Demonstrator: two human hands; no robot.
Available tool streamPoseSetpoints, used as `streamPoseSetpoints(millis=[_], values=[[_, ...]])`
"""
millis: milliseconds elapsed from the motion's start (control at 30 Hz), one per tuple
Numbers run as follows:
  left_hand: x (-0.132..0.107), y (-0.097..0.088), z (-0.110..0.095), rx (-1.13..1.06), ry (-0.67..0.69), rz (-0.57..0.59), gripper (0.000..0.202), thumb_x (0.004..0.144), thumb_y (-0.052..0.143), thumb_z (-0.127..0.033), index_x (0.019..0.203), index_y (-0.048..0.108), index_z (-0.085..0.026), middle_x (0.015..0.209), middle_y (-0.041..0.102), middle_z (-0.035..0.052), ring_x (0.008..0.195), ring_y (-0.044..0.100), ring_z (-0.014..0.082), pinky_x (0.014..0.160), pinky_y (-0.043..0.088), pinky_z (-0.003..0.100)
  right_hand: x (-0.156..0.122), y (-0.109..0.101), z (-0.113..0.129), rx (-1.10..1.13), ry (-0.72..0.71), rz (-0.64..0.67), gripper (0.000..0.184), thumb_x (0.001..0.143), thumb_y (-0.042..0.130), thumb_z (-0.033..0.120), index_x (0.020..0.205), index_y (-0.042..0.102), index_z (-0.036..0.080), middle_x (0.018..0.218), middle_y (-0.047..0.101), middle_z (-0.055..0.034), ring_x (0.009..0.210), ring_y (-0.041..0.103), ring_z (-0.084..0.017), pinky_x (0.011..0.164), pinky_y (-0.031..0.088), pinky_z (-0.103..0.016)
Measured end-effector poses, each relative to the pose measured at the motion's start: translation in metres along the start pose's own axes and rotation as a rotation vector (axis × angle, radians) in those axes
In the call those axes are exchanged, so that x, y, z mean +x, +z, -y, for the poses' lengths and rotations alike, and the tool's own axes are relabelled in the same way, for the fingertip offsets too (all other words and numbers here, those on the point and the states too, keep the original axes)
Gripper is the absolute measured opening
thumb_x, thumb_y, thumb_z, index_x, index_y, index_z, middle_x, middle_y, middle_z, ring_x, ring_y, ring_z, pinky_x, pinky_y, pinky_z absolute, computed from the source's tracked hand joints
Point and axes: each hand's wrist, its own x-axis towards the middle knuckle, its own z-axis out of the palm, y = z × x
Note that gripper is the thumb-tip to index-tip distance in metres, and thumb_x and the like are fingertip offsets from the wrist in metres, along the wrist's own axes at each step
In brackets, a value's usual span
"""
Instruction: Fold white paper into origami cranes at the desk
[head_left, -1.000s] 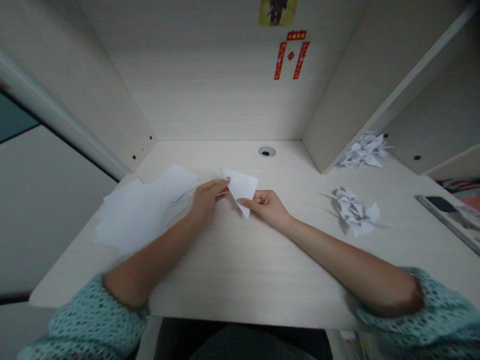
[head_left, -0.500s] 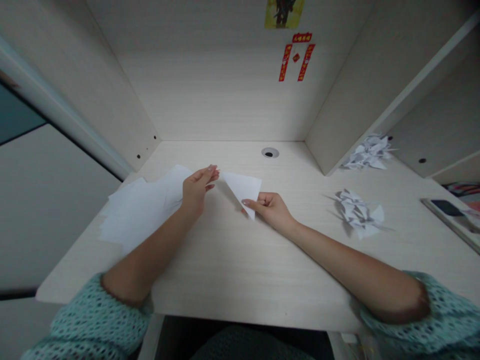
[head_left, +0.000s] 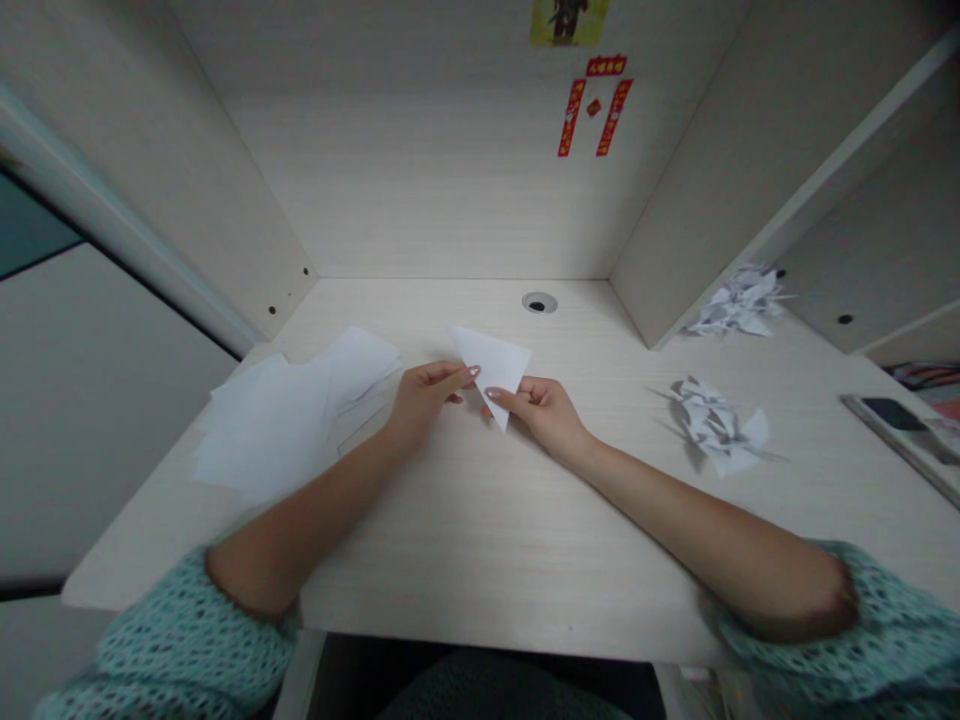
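Note:
A white sheet of paper folded into a triangle (head_left: 495, 358) is held above the middle of the desk. My right hand (head_left: 546, 415) pinches its lower right part, thumb on top. At its left edge, my left hand (head_left: 429, 400) is closed with the thumb and fingers on the paper. The triangle's point faces down toward me. To the left of my left hand lies a spread pile of white paper sheets (head_left: 277, 420), partly behind my left forearm.
Folded white paper pieces (head_left: 716, 425) lie in a cluster on the right, with another cluster (head_left: 741, 300) behind it by the upright panel (head_left: 712, 190). A phone (head_left: 900, 415) lies at the far right. A round cable hole (head_left: 539, 303) is at the back of the desk.
My left hand has moved right and down from beside the paper and now grips its left edge. The right hand keeps its pinch. The view has shifted slightly.

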Motion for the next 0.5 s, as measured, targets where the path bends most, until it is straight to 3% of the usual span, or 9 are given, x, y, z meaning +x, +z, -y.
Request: streamPoseSetpoints(millis=[167,500], values=[[-0.001,0.001,-0.002,-0.065,-0.028,-0.013,0.024,0.064,0.075,-0.043,0.068,0.073,-0.019,0.079,0.069,0.0042,0.072,0.058,0.0131,0.061,0.044,0.023,0.0,0.002,0.004,0.116,0.03,0.017,0.033,0.068,0.073,0.047,0.07,0.071,0.014,0.068,0.07,-0.0054,0.054,0.055,-0.012,0.054,0.04,-0.025],[0.009,-0.012,-0.008,-0.078,0.022,-0.169,0.03,0.062,0.076,-0.047,0.076,0.073,-0.02,0.083,0.069,0.0049,0.079,0.061,0.0144,0.06,0.042,0.022,-0.004,0.003,0.006,0.021,0.052,0.039,0.035,0.066,0.073,0.05,0.063,0.067,0.016,0.061,0.069,-0.0042,0.049,0.053,-0.012,0.049,0.039,-0.025]])
